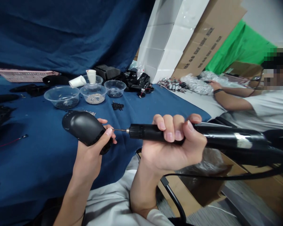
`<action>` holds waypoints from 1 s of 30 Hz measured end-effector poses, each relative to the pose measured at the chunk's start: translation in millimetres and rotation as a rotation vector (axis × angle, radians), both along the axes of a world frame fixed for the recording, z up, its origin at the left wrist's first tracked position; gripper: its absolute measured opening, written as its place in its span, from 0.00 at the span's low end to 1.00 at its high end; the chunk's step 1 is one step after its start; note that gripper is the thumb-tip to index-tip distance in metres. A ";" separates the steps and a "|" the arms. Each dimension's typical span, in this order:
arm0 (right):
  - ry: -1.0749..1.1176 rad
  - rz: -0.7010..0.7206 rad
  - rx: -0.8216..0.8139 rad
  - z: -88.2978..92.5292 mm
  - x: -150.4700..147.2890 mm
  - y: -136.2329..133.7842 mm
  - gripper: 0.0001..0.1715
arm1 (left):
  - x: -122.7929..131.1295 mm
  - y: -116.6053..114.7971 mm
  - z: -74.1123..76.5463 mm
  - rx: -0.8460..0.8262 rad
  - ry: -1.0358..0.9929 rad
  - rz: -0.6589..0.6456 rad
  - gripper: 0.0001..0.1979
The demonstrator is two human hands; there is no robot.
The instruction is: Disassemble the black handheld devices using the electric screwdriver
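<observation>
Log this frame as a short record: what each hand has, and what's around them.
left hand: holds black plastic shell
right hand: grips power driver
tool tip: thin bit at the shell's edge
nearby: clear plastic bowls, one with small metal parts, on blue cloth
other person: co-worker at right, in white shirt

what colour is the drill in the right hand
The drill is black with a pale patch; head view.

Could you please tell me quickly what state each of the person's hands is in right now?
Left hand: closed, holding a black plastic shell.
Right hand: closed, holding a corded electric screwdriver.
</observation>
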State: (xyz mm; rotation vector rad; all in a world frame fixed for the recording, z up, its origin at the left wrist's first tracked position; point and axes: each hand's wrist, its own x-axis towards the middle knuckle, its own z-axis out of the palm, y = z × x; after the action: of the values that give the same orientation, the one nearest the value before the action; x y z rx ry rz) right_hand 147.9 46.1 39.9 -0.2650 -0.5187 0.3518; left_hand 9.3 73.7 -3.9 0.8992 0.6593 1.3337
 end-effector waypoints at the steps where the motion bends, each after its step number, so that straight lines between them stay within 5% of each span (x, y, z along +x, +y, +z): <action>1: 0.006 0.003 0.005 0.3 0.1 -0.8 0.13 | -0.5 1.0 -1.7 0.014 0.001 -0.007 0.17; 14: 0.005 0.042 0.009 2.1 4.3 -6.3 0.16 | -6.9 6.2 -6.7 0.115 0.069 -0.066 0.14; 23: -0.041 0.087 -0.044 0.3 10.6 -9.4 0.11 | -22.9 15.7 -6.3 0.322 0.404 -0.149 0.08; 30: 0.009 0.051 -0.024 2.0 10.3 -11.4 0.11 | -8.2 6.5 -10.4 0.053 0.035 -0.226 0.29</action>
State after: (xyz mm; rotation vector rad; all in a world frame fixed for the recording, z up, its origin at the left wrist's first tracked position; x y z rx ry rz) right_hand 158.2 34.7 41.9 -0.2734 -0.5138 0.4087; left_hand 1.2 80.2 -14.3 1.0111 0.5338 1.1401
